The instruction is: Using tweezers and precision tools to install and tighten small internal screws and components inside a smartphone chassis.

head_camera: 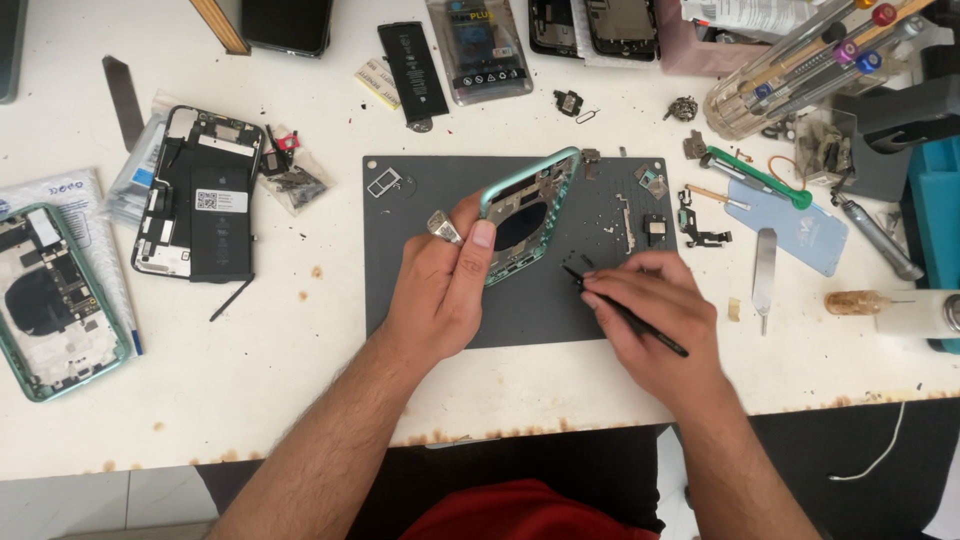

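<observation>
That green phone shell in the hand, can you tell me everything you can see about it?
The green phone shell is an opened phone body with a pale green, metal-looking rim and rounded corners. Inside are a dark round patch and small metal parts. It stands tilted on its edge above the grey mat. The left hand grips its lower end, thumb on the rim. The right hand, holding black tweezers, stays just beside it.
</observation>
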